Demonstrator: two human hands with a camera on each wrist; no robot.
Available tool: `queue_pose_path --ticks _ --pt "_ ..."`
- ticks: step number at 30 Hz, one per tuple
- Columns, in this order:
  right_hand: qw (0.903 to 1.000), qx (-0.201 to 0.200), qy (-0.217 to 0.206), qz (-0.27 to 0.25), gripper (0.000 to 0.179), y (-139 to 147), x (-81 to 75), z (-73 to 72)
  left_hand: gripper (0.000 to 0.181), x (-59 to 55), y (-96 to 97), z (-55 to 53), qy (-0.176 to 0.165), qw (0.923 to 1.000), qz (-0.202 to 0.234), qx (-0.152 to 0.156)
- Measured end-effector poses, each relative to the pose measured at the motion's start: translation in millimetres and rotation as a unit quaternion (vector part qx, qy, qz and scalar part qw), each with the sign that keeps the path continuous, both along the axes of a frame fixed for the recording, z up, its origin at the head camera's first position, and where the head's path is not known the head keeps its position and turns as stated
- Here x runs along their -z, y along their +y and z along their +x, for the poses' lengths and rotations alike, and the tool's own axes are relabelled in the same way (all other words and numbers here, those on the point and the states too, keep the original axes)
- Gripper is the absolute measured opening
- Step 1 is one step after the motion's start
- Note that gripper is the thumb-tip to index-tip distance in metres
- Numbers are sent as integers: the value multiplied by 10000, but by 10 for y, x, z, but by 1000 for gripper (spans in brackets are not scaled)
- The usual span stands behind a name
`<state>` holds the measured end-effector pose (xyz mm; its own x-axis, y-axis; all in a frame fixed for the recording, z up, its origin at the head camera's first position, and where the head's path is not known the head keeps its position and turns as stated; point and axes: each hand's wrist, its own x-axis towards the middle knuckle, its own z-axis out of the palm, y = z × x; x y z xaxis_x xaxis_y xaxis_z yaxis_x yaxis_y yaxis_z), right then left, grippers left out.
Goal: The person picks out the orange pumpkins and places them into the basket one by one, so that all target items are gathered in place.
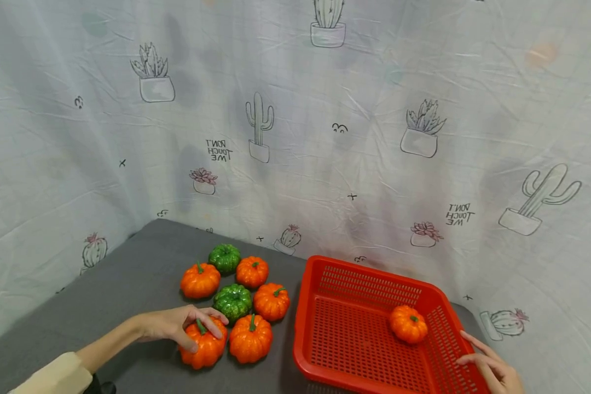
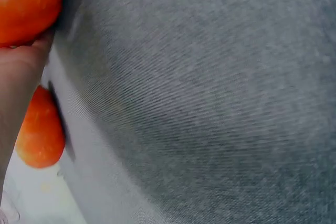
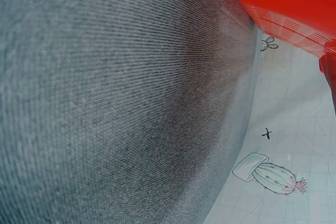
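Note:
In the head view my left hand (image 1: 177,324) grips a small orange pumpkin (image 1: 207,350) from above, thumb on the near side and fingers over the far side. That same pumpkin (image 2: 26,3) fills the upper left corner of the left wrist view. Close to its right sits another orange pumpkin (image 1: 250,342), with a green pumpkin (image 1: 233,302) just behind. My right hand (image 1: 497,369) holds the right rim of a red plastic basket (image 1: 369,377), fingertips reaching over the edge. One orange pumpkin (image 1: 407,325) lies inside the basket, toward its right side.
Behind the gripped pumpkin stand more orange pumpkins, one at the left (image 1: 200,282), one at the back (image 1: 252,272) and one nearer the basket (image 1: 272,302), plus a second green pumpkin (image 1: 224,258). A grey cloth (image 1: 143,273) covers the table. A printed curtain (image 1: 295,137) hangs behind.

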<state>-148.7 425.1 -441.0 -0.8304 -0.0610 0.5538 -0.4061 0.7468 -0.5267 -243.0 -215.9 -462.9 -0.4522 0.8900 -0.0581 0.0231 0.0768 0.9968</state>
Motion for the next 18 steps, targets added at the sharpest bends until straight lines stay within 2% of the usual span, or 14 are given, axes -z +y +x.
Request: queue_pose_path --ticks 5,13,15,18 --pt "10000 19 -48 -12 34 -7 -6 7 43 1 50 21 -4 10000 -29 -47" --pt "9998 -78 116 131 34 -2 -17 -11 44 -2 110 37 380 9987 -268 -198" --pt "9997 -117 144 173 34 6 -14 -15 42 3 128 51 382 9988 -228 -198" --pt "9998 -127 67 153 34 17 -8 -11 40 32 149 80 650 9977 -115 -171"
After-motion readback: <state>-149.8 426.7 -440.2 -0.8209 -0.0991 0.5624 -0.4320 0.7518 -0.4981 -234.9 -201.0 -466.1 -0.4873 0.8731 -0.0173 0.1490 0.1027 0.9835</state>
